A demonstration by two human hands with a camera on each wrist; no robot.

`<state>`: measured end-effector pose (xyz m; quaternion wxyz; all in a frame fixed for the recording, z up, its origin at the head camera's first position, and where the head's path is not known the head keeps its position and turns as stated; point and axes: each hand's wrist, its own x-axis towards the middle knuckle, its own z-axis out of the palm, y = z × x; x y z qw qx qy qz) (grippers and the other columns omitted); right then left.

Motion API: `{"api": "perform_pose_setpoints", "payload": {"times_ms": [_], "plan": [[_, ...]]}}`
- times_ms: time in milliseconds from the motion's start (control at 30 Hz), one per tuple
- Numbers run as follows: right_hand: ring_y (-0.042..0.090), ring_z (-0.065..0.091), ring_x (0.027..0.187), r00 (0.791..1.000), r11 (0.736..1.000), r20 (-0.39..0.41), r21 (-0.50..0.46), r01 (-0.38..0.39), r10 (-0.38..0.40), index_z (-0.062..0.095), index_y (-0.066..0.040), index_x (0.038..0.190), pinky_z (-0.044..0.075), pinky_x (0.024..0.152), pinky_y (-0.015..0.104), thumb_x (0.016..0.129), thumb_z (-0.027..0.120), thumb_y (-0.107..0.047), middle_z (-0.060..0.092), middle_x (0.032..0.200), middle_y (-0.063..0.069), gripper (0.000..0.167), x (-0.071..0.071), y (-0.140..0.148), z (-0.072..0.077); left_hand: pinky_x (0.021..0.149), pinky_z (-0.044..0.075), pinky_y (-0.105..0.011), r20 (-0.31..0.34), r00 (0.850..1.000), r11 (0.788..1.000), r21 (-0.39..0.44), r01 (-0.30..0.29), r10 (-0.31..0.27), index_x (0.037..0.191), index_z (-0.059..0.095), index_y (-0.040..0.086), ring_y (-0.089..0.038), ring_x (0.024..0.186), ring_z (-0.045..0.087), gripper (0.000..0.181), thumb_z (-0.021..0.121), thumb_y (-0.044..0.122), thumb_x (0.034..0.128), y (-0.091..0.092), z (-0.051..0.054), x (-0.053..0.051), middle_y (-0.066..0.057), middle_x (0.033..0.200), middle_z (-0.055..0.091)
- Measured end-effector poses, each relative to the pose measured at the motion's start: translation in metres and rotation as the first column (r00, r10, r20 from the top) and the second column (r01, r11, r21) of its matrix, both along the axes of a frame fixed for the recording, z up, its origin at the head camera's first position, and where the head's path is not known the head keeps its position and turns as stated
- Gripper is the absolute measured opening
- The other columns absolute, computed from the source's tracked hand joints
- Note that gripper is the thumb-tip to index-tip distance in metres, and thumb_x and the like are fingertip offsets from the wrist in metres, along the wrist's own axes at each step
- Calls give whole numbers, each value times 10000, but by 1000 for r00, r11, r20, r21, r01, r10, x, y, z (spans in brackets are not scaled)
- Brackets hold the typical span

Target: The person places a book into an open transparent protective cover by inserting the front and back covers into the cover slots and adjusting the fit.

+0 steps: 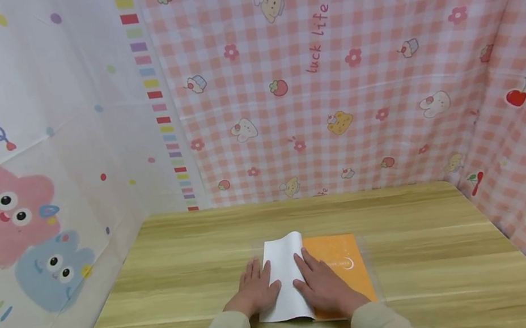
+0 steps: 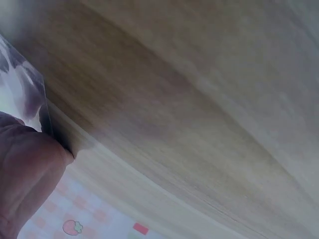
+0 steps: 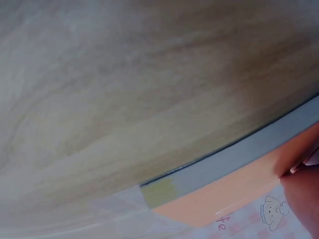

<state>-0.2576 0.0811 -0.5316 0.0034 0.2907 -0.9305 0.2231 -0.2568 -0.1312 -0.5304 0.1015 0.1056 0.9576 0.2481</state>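
Here's the orange booklet [image 1: 350, 256] on the wooden table [image 1: 442, 250], left hand [image 1: 254, 291] and right hand [image 1: 326, 287] resting on it, fingers outstretched, its white page [image 1: 284, 269] likely light, floppy, best pinched at an edge.

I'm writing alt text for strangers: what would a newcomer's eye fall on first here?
Probably the bright orange cover, low in the head view on the wooden table, with a white sheet at its left. Next, perhaps, the pink checked cloth behind, and the big-eyed cartoon figures at far left.
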Motion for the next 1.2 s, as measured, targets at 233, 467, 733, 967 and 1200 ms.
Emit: {"api": "perform_pose_setpoints", "payload": {"times_ms": [233, 467, 733, 967, 1200], "plan": [[416, 295, 1428, 1000, 999, -8, 33, -5, 5, 286, 15, 1540, 251, 1123, 597, 1061, 348, -449, 208, 1592, 266, 669, -1, -1, -2, 1172, 51, -576, 28, 999, 999, 25, -21, 20, 1543, 257, -31, -430, 1487, 4, 692, 405, 393, 1016, 1, -2, -3, -317, 1597, 73], [387, 259, 1451, 1000, 997, 15, 80, 14, -15, 266, -19, 1557, 237, 1141, 567, 1059, 362, -438, 174, 1609, 241, 658, -3, -3, -4, 1172, 66, -576, 2, 1000, 999, 19, -28, 28, 1535, 286, -28, -426, 1488, 16, 687, 436, 387, 1008, -2, -15, -7, -313, 1598, 80], [407, 260, 1446, 999, 988, 2, 145, 43, -43, 276, -51, 1562, 243, 1129, 593, 1047, 392, -450, 171, 1614, 230, 661, -5, -10, -7, 1166, 114, -582, -36, 999, 999, -37, 10, -11, 1515, 324, -40, -450, 1478, 63, 679, 478, 372, 997, -6, -16, -7, -324, 1587, 117], [409, 301, 1425, 996, 966, -64, 248, 69, -55, 317, -83, 1555, 273, 1119, 577, 1034, 414, -474, 205, 1613, 208, 659, -5, -16, -11, 1152, 76, -625, -4, 1000, 1000, -31, 5, -5, 1507, 379, 5, -467, 1474, 51, 641, 527, 348, 987, -13, 0, -1, -330, 1585, 113], [438, 349, 1383, 985, 950, -164, 297, 97, -49, 401, -77, 1511, 319, 1077, 594, 1027, 457, -444, 302, 1568, 226, 610, 1, -19, -8, 1165, 38, -598, 39, 999, 1000, -14, -2, 3, 1548, 247, -20, -428, 1488, 15, 765, 509, 427, 986, -14, 9, 3, -298, 1606, 77]]}}
